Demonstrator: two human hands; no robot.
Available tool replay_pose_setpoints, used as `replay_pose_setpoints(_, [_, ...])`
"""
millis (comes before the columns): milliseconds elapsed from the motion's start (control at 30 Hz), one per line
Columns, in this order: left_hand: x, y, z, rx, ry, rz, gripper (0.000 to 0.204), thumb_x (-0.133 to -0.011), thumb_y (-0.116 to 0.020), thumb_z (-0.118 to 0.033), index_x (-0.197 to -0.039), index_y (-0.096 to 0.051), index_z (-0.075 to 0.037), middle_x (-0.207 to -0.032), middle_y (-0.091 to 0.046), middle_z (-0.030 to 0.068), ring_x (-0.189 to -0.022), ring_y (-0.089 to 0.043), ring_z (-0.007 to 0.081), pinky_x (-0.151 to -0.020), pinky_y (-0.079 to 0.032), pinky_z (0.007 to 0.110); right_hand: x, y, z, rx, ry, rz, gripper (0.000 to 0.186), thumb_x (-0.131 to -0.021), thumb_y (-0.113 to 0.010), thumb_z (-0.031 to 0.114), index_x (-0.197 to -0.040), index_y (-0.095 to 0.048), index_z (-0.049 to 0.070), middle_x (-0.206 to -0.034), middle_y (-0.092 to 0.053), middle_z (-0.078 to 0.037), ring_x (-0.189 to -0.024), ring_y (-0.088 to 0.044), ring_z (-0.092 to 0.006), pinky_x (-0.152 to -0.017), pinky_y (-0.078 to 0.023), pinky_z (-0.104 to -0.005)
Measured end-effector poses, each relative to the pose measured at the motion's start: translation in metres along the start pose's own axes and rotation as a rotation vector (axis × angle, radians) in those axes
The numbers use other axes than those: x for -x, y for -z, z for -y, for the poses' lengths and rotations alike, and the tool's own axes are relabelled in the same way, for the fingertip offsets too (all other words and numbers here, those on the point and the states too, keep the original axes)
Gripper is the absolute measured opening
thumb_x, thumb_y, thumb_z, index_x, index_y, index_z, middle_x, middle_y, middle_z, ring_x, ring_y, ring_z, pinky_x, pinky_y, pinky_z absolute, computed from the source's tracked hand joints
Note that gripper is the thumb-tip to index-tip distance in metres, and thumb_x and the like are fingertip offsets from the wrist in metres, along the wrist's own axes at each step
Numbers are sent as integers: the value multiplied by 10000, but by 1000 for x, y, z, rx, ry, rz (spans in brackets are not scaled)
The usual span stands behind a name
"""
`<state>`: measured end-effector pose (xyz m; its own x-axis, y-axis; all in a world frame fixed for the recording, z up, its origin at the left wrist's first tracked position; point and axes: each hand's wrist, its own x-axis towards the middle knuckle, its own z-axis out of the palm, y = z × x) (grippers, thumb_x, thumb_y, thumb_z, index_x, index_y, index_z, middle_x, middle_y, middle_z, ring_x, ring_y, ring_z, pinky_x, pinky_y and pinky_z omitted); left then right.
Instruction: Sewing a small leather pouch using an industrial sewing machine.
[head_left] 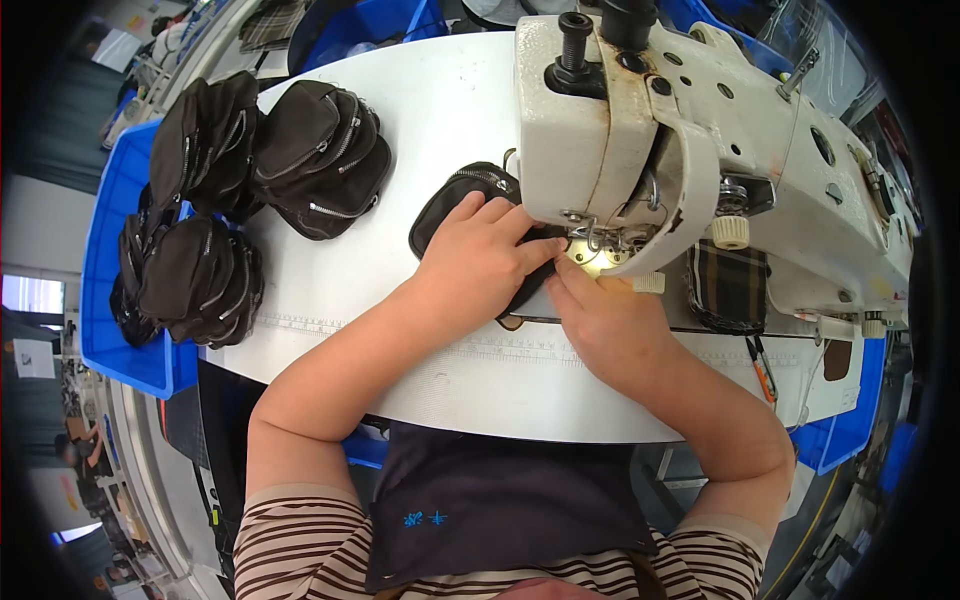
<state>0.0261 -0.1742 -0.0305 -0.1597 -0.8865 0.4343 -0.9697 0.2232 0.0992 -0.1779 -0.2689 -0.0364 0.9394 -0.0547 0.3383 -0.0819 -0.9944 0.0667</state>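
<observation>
A small dark zip pouch point(440, 212) lies on the white table under the head of a white sewing machine point(566, 140). My left hand point(478, 255) is closed over the pouch, fingers curled on its top and thumb reaching to the lit needle area. Beside it, my right hand point(615, 320) pinches the pouch's edge with its fingertips close to the presser foot point(598, 240). The two hands nearly meet there. Machine parts and my fingers hide the exact stitching spot and much of the pouch.
Dark zip pouches point(322, 155) are piled at the left, some over a blue bin point(112, 270). A dark plaid piece point(728, 285) lies under the machine arm, near orange-handled snips point(762, 372). Another blue bin point(845, 425) stands at right. A printed ruler point(480, 345) crosses the white table point(450, 395).
</observation>
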Motion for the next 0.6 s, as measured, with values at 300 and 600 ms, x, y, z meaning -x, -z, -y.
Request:
replay_pose_setpoints(300, [1,2,-12,9,37,36,303,-847,-663,-112,-1125,-783,-89,-1055,-628,57,-961,-593,232,-835,-448,349,5,5,-4,-40,-22,91,394,-801,-681,75,-1189,-722,16,-1326,-647,-120,-813,-679,-199,-610,-514,-320])
replay_pose_setpoints(600, [-1,30,-9,252,128,171,505,-772,-814,-287,-1226,-750,-76,-1213,-640,116,-1083,-602,295,-956,-493,383,1,8,-10,-89,-59,-19,391,-769,-702,43,-1155,-743,-10,-1246,-694,-114,-812,-702,-217,-658,-547,-326])
